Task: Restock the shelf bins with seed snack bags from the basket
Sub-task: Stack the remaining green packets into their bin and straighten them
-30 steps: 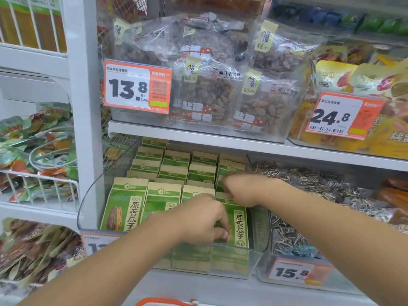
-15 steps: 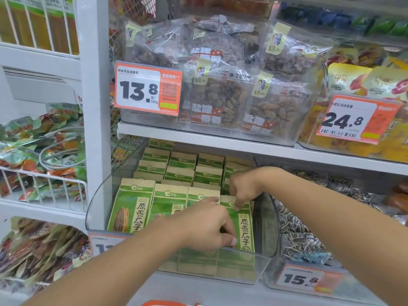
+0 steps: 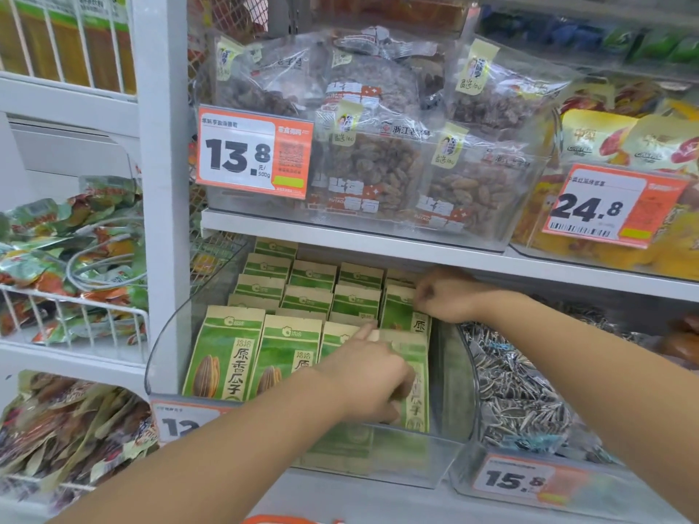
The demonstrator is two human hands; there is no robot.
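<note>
L hand: reaches into clear bin from front; fingers curled over top edge of front-row bag at far right of row, index finger stretched out toward next row back. Grips that bag.
R hand: deeper in bin, right side, under edge of upper shelf; fingers curled, pinching top of green bag in 2nd row.
Front-right bag: upright, green w/ tan top, mostly hidden behind L hand; sits just inside bin's right wall.
Seed snack bags: upright in rows inside bin; front row has 4 across, 2 left ones fully visible w/ sunflower seed picture; more rows behind, back to shelf rear.
Clear bin: on lower shelf, curved see-through walls, both hands inside it; price tag on front partly cut off by L forearm.
Bin to right: striped loose-seed bags, tag 15.8; touches main bin's side.
Upper shelf: clear bags of brown dried fruit/nuts, tag 13.8; yellow packs further right, tag 24.8.
Left of post: wire racks w/ mixed foil snack packs.
Basket: orange rim at bottom edge, can't tell more.
</note>
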